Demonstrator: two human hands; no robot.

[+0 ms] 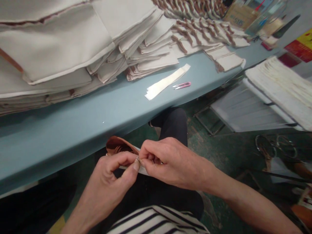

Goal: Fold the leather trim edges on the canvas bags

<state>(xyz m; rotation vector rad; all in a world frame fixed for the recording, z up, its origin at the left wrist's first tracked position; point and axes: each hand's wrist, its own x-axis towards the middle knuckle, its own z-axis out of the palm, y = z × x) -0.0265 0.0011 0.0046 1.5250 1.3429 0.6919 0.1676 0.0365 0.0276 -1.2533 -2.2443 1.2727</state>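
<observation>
Brown-and-white piece [119,144] sits over the person's lap, right at the grip, its brown folds rising just beyond the left hand [109,178] and its pale edge running beneath the fingers of the right hand [170,162]. Both grips are drawn in to a tight pinch, thumb against forefinger, and their tips nearly touch. On the left, the pinch appears to have hold of the piece's edge, probably to steady one small spot for the other hand. On the right, the pinch seems to be on a fine thread [155,164], a wisp of which shows by the curled fingers; exactly what lies between the tips is too small to tell. Working so close above the dark trousers [174,122] likely lets the lap carry the weight, so the fingers need only manage the detail.

Beyond the grip, the table [97,112] has its near strip left mostly bare, perhaps for elbow room. On it, ahead and to the right of the grip, pale strips [168,81] lie beside pink-handled snips [184,84], plausibly placed there for an easy reach. Farther off, large pale pieces [63,42] are stacked ahead and to the left, while brown-edged pieces [195,34] overlap in rows farther right, an arrangement that probably makes each simple to pick up singly.
</observation>
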